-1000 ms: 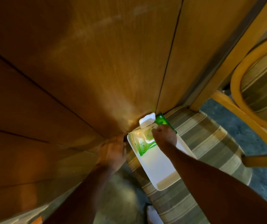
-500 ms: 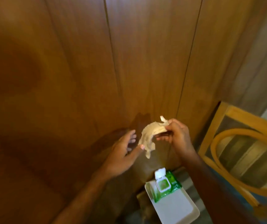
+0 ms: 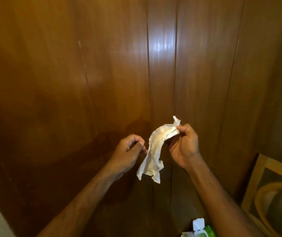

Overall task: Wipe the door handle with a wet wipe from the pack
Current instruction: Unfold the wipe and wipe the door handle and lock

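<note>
Peeking in at the bottom edge, nearest the camera, the green wipe pack (image 3: 203,232) lies with its white flip lid (image 3: 198,223) standing open; most of the pack is cut off by the frame. To the right of it, a wooden chair (image 3: 263,189) with a curved back rail shows in the lower right corner.

Two bare forearms reach up from the bottom of the view. The right hand (image 3: 184,144) is clamped on the top of a white wet wipe (image 3: 154,154), thumb and fingers pinching its bunched upper end, a small crumpled tip sticking up above the grip. The wipe hangs down crumpled and partly unfolded between the two hands. The left hand (image 3: 128,151) is loosely curled with thumb and forefinger drawn together just at the wipe's left edge; whether they actually touch or grip the edge cannot be told.

Behind the hands stands a glossy brown wooden panelled surface (image 3: 102,74) with vertical grooves, a bright light reflection high in the middle and the hands' shadow falling on it. A door handle does not show.
</note>
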The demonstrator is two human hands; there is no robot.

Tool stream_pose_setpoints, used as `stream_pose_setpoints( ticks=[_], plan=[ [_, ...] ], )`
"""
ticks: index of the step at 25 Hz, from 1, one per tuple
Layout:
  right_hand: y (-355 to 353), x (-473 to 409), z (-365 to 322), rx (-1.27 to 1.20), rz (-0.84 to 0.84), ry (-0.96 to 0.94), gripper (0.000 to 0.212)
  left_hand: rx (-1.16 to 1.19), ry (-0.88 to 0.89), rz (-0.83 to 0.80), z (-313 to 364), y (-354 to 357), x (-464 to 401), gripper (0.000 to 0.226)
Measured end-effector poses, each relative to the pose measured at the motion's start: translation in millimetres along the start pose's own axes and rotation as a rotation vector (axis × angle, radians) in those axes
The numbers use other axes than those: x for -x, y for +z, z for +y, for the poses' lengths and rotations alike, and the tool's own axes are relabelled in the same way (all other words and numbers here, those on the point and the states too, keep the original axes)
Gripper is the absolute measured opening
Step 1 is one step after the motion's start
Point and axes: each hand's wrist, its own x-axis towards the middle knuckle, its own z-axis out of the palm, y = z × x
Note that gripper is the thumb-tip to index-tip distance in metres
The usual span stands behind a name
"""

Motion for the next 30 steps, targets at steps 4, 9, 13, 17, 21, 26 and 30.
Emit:
stream_pose_setpoints(
  ticks=[4, 9, 13, 17, 21, 26, 30],
  plan=[
    [23, 2, 12, 0.107, -0.011, -0.009, 0.032, 0.063, -0.038, -0.066, 0, -13, 17, 0.032],
    [39, 0, 13, 0.157, 0.099, -0.024, 0.015, -0.030, -0.001, 0.096, -1, -34, 24, 0.011],
    [37, -6, 15, 0.017, 0.211, 0.066, 0.015, 0.001, -0.034, 0.175, 2, -57, 26, 0.020],
    [37, -16, 35, -0.197, 0.211, 0.285, 0.039, 0.069, -0.091, 0.179, 5, -71, 29, 0.022],
    [27, -30, 68, -0.307, 0.073, 0.592, 0.045, 0.047, -0.125, 0.098, 3, -87, 35, 0.023],
    [12, -17, 124, -0.174, -0.580, 0.839, 0.069, -0.034, -0.228, -0.001, 4, -119, 40, 0.024],
    [32, -16, 155, -0.252, -0.715, 0.868, 0.042, -0.235, -0.388, 0.053, -9, -163, 75, 0.030]
  ],
)
